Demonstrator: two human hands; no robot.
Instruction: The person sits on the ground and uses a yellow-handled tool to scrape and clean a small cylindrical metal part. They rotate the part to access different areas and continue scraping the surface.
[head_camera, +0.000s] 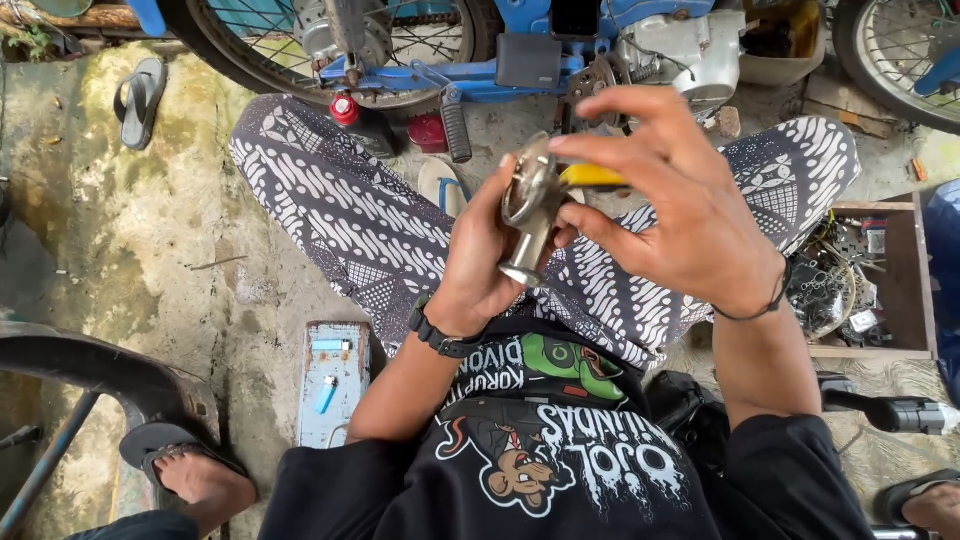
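Head view: motorcycle beyond metal part

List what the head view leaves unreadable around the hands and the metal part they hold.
- Metal part: its far side is covered by the left hand.
- Yellow-handled tool: only a strip of handle shows; the right hand hides its tip.
- Wooden tray: its small parts are too tangled to identify.
- Motorbike: cut off by the top edge.
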